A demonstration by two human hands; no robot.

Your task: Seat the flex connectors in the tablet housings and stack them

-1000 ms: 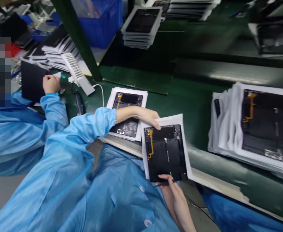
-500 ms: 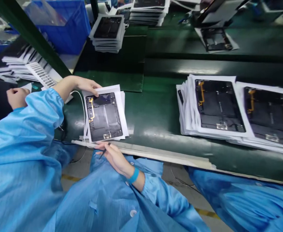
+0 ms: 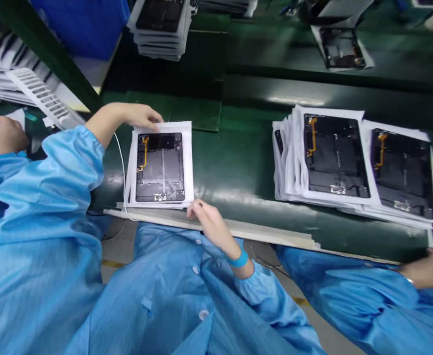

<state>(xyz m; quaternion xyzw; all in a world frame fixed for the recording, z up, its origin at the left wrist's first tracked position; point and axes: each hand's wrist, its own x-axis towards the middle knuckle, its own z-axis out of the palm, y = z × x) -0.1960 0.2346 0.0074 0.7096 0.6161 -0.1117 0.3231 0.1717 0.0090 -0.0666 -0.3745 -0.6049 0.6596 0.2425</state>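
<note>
Touching white paper [image 3: 187,162]: my left hand [image 3: 142,116], fingers bent at the sheet's upper left edge; whether they pinch it, I cannot tell.
Opened tablet [image 3: 160,167]: flat on the paper, on the green desk [image 3: 234,162] in front of me, an orange ribbon [image 3: 145,153] along its upper left.
Blue wristband [image 3: 238,259]: worn above my right hand [image 3: 212,222], fingers curled just beside the paper's lower right corner; I cannot tell if they enclose anything.
White cable [image 3: 123,165]: curving down the paper's left side to the desk's front edge.
Stacked tablets [image 3: 336,158]: well apart to my right, two similar units side by side on layered paper.
Co-workers: one person's hand [image 3: 4,135] at far left, another person's hand [image 3: 428,268] at far right.
Blue bin [image 3: 83,29]: at upper left, behind a green post [image 3: 42,47].
</note>
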